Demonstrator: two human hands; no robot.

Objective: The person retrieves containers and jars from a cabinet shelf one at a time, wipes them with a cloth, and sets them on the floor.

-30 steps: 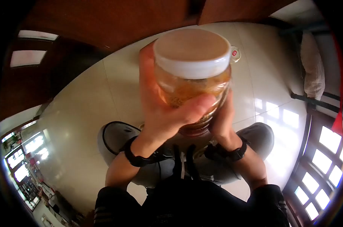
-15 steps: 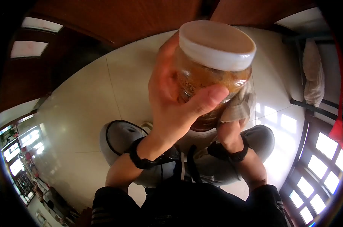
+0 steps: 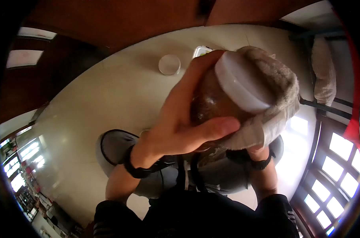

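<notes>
A large clear jar (image 3: 211,104) with brown contents and a white lid (image 3: 243,81) is tilted to the right in front of me. My left hand (image 3: 184,119) is wrapped round its left side, with the thumb across the front. A greyish cloth (image 3: 277,85) covers the jar's right side and reaches the lid's edge. Under the cloth is my right hand (image 3: 258,151); only its wrist end shows, and its fingers are hidden.
On the tiled floor (image 3: 108,95) beyond the jar lie a round white container or lid (image 3: 169,65) and a white-rimmed item (image 3: 202,51). Brown wooden panels (image 3: 148,20) stand behind. A dark metal frame (image 3: 327,108) with a hanging cloth (image 3: 323,71) is at the right.
The jar has tilted to the right and moved lower. The cloth has come up from below round its right side to the lid. The round white item and white-rimmed item now show on the floor.
</notes>
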